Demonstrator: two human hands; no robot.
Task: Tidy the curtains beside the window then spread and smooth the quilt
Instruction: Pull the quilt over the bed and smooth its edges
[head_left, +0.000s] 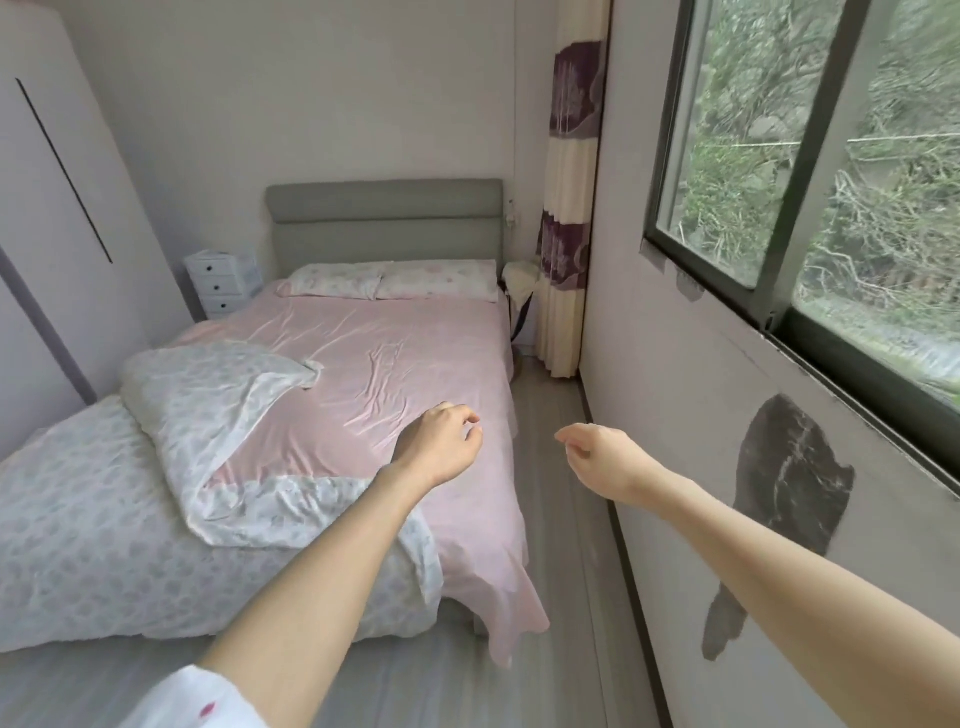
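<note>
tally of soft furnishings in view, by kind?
Pillows: 2
Quilt: 1
Pink sheet: 1
Curtain: 1
Total: 5

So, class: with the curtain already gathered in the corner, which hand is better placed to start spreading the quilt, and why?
Probably the left hand. It hangs empty over the pink sheet, on the side where the bunched quilt lies. The right hand, also empty, hangs over the floor by the window wall.
</note>
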